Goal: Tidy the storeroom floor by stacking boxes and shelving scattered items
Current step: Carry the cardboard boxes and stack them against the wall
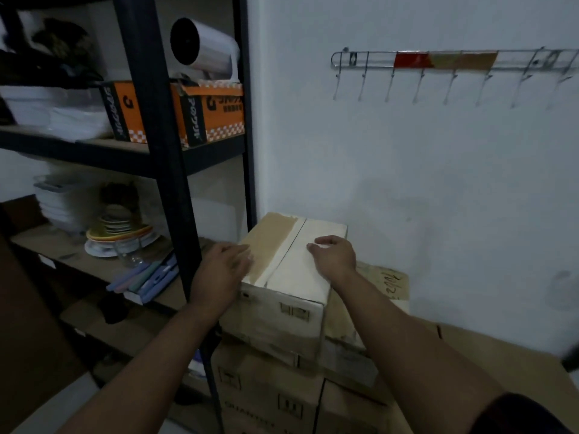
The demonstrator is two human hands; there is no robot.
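A: Where does the top box sit?

B: The pale cardboard box sits on a stack of brown boxes, just beside the black shelf post and close to the white wall. Its flaps are closed, and a band of brown tape runs along the left of the seam.

A: And the left hand?

B: The left hand lies palm down over the box's top left edge. Its fingers are stretched flat onto the tape and look a little blurred. It grips nothing. The forearm reaches in from the lower left and crosses in front of the post.

A: The right one?

B: The right hand rests on the white right half of the lid, near the right edge. The knuckles are arched and the fingers bend down so the tips touch the cardboard. They close round nothing. That forearm comes up from the lower right, with a dark sleeve at the corner.

A: What else is around?

B: Another brown box with handwriting on it sits just beside the right side, its top lower. On the shelves there is an orange box with a white cylinder above it. Lower down is a stack of plates with a glass in front. A metal hook rail hangs on the wall, well above.
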